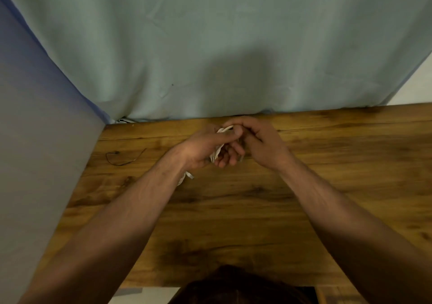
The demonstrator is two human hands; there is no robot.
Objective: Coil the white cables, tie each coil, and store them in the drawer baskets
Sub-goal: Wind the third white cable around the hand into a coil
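Note:
A coil of white cable (217, 152) sits inside my left hand (205, 150), whose fingers curl round it above the far middle of the wooden table (233, 210). A loose white end (187, 177) sticks out below my left wrist. My right hand (257, 140) meets the left from the right, and its fingertips pinch the cable's upper loop (225, 129). Most of the coil is hidden by the two hands. No drawer or basket is in view.
A thin black tie wire (121, 157) lies on the table at the left. A pale green curtain (210, 46) hangs behind the table's far edge. A grey panel (35, 140) stands along the left side.

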